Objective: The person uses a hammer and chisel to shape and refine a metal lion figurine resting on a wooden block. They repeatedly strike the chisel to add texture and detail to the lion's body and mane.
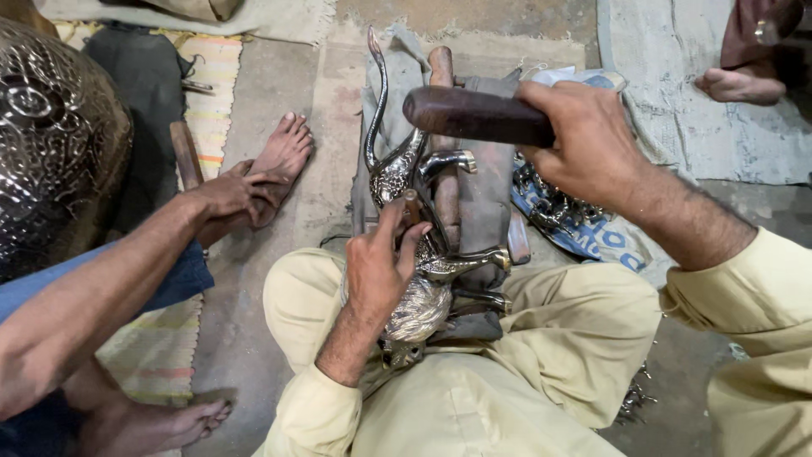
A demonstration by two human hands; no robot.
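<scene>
A silvery metal animal figurine with a long curved horn and bent legs lies across my lap on a grey cloth. My left hand grips a thin punch tool upright against the figurine's body. My right hand is raised above it, closed around the dark wooden handle of a mallet that points left.
Another person sits at left, a hand on a foot, beside a large embossed metal vessel. Several small metal parts lie on a blue-and-white cloth at right. A third person's foot shows at top right.
</scene>
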